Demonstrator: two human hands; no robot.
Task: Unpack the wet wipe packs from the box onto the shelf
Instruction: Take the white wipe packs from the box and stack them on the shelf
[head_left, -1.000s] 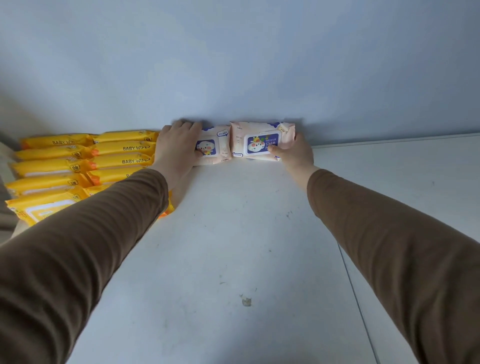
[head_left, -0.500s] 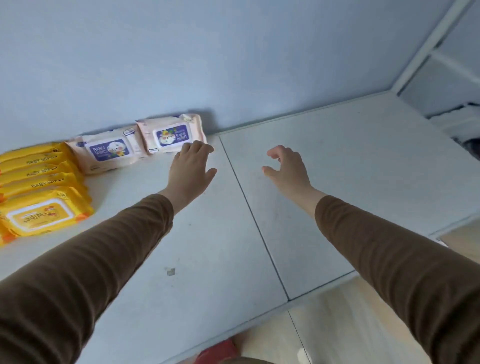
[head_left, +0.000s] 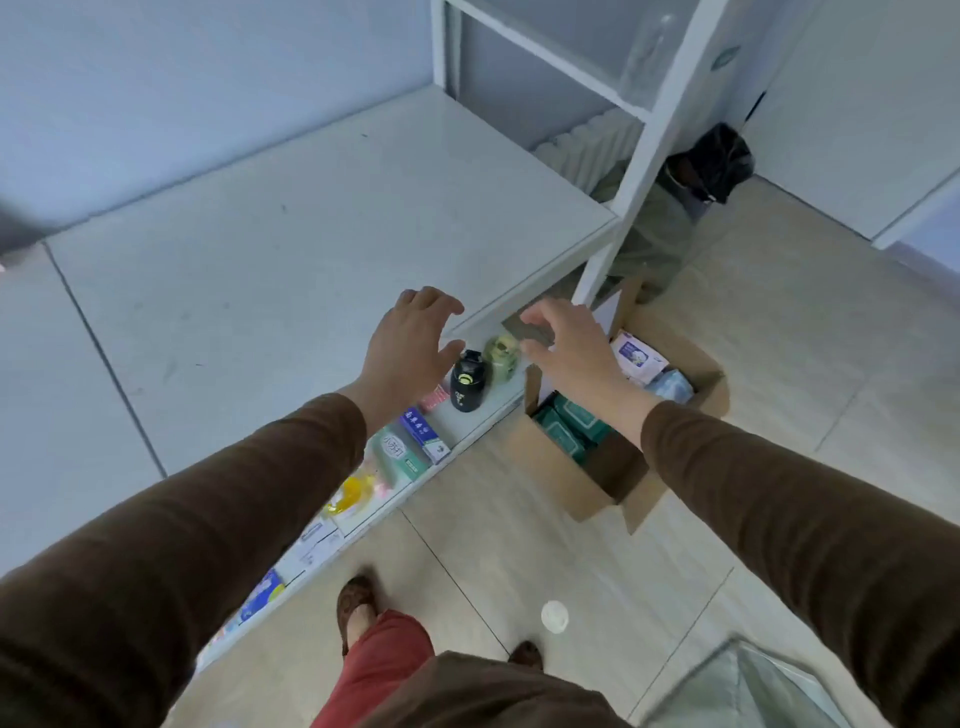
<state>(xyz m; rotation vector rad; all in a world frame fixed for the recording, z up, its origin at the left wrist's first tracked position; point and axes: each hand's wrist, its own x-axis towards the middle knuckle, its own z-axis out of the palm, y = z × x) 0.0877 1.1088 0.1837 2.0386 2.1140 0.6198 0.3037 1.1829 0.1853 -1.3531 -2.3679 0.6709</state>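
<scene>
**Open carton of wipe packs on the floor, both hands empty above it**

The cardboard box (head_left: 618, 467) sits on the pale tiled floor (head_left: 571, 561) just beside the foot of the white shelf (head_left: 311, 234), its brown flaps folded outward. Inside lie soft plastic wipe packs: dark green packs (head_left: 566, 426) with embossed oval lids on the near side, a white pack with a purple label (head_left: 638, 358) and a pale blue pack (head_left: 672, 387) at the far side. The print on them is too small to read.

The left hand (head_left: 410, 343) hovers over the shelf's front edge, fingers spread and loosely bent, gripping nothing. The right hand (head_left: 569, 343) hangs above the box's far-left corner, fingers parted and relaxed, likewise empty. Both sleeves are brown and softly ribbed.

The shelf top is smooth, matte and scuffed. On the lower tier stand a glossy black bottle (head_left: 468, 382), a pale green jar (head_left: 501, 353), and flat cartons (head_left: 423, 434) bearing Chinese characters. A small white round lid (head_left: 555, 617) lies on the floor.
</scene>
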